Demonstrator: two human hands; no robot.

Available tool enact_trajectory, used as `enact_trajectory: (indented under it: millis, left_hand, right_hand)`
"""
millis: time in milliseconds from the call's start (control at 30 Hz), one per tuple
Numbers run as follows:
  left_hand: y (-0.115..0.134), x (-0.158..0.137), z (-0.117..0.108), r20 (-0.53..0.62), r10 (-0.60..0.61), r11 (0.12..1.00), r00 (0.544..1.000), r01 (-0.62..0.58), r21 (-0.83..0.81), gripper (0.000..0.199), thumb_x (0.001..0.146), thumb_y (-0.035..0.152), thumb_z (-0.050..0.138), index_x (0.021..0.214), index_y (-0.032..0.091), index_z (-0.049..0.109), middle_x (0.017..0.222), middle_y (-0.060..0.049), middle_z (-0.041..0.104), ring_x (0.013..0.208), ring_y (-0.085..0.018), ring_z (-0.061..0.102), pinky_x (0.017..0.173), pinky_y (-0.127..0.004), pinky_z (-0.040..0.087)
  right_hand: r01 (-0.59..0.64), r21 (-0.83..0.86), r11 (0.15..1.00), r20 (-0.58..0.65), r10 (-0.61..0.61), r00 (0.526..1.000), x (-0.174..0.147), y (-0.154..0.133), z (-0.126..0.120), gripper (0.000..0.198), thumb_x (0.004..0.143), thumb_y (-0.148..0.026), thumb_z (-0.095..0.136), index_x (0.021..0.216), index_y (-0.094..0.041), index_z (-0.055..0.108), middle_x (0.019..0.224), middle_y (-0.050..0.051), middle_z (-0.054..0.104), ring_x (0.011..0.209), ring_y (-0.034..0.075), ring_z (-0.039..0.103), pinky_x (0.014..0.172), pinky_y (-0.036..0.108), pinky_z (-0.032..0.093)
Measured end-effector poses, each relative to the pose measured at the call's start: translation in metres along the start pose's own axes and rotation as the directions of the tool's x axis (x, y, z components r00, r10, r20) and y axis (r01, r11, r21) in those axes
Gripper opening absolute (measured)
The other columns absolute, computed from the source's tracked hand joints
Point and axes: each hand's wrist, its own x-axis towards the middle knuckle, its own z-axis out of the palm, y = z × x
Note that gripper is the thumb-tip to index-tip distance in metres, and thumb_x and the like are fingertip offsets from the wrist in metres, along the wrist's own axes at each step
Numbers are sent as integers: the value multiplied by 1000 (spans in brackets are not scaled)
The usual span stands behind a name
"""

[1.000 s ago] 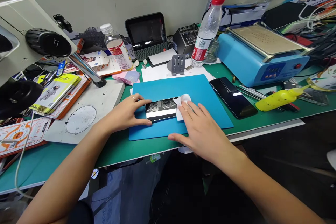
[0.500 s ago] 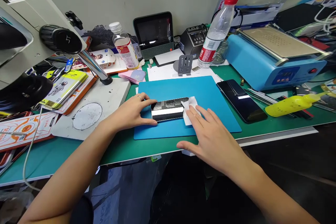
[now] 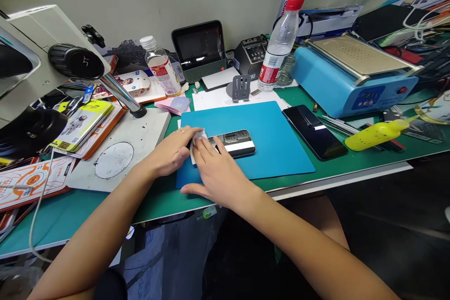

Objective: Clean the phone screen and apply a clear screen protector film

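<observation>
A smartphone (image 3: 239, 143) lies flat on the blue mat (image 3: 277, 161), its glossy screen reflecting a bright white band. My right hand (image 3: 220, 168) presses a white tissue (image 3: 193, 155) under its fingertips at the phone's left end, thumb stretched out toward me. That end of the phone is hidden beneath the fingers and tissue. Just left of it is my left hand (image 3: 172, 152), fingers extended and holding nothing; its fingertips reach the tissue's upper edge. Whether they touch the phone I cannot tell.
Right of the mat lie a second dark phone (image 3: 314, 133) and a yellow squeeze bottle (image 3: 376, 135). Behind them stands a blue heating plate machine (image 3: 326, 82). A phone stand (image 3: 241, 88) and plastic bottles, one red-capped (image 3: 276, 58), are at the back. A microscope base (image 3: 151, 131) stands left.
My right hand has slid the tissue from the phone's right end to its left end. My left hand has let go of the phone's left end and shifted slightly left.
</observation>
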Motion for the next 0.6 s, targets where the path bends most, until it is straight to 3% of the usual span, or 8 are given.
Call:
enact_trajectory:
  millis: [133,300,600]
  left_hand:
    - [2,1,-1,13,-22,1000,1000,22,5,116,81,91,-7,143,13,52,112,-16,64,99,-30,60,94,-45,48]
    - [5,1,-4,33,-56,998,998,56,-22,111,86,86,-8,143,15,56,112,-14,63,100,-30,60,94,-47,48]
    - [9,1,-8,93,-71,996,993,66,52,80,103,68,9,141,17,58,123,-14,61,115,-32,58,105,-50,44]
  right_hand:
    - [10,4,1000,-22,-10,1000,0,-4,2,103,92,-76,48,153,7,41,162,30,39,155,38,33,128,52,26]
    - [67,5,998,-26,-67,997,-29,2,-2,91,98,-70,42,151,4,46,160,28,44,153,37,37,125,52,31]
    - [-69,-137,988,-13,68,998,-89,54,-24,76,105,-60,34,148,0,51,155,26,53,147,37,47,119,59,39]
